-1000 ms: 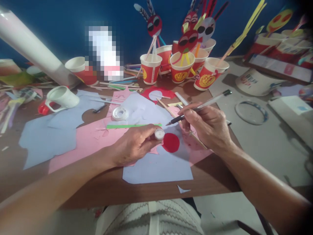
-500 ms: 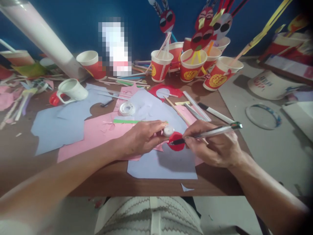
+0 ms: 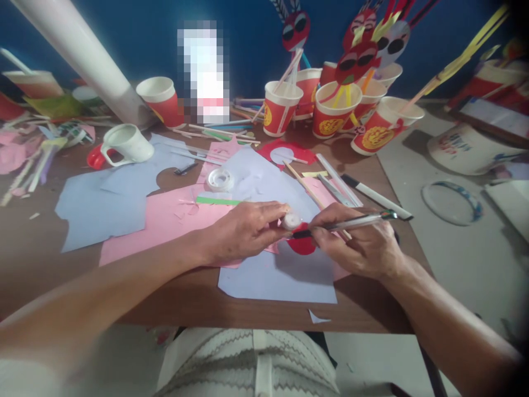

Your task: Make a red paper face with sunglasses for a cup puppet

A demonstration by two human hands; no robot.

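My left hand [image 3: 243, 231] pinches a small white round cap [image 3: 291, 221] between thumb and fingers, just above the paper. My right hand [image 3: 357, 245] grips a clear pen [image 3: 351, 223] with a dark tip, and the tip points left at the cap. A red paper disc [image 3: 303, 245] lies under both hands on a pale blue sheet [image 3: 281, 275], partly hidden by my right fingers. Pink paper [image 3: 165, 226] lies beneath my left wrist.
Red-and-white paper cups [image 3: 330, 113] with stick masks stand at the back. A white mug [image 3: 126, 144], a tape roll [image 3: 220, 179], a green strip [image 3: 217, 200], sticks and a black-and-white marker [image 3: 374, 196] lie around. A white tube [image 3: 82, 60] leans at back left. A ring [image 3: 451, 203] lies at right.
My right hand came down and left with the pen, from raised above the table to the red disc, and its tip now meets the cap. My left hand stayed on the cap.
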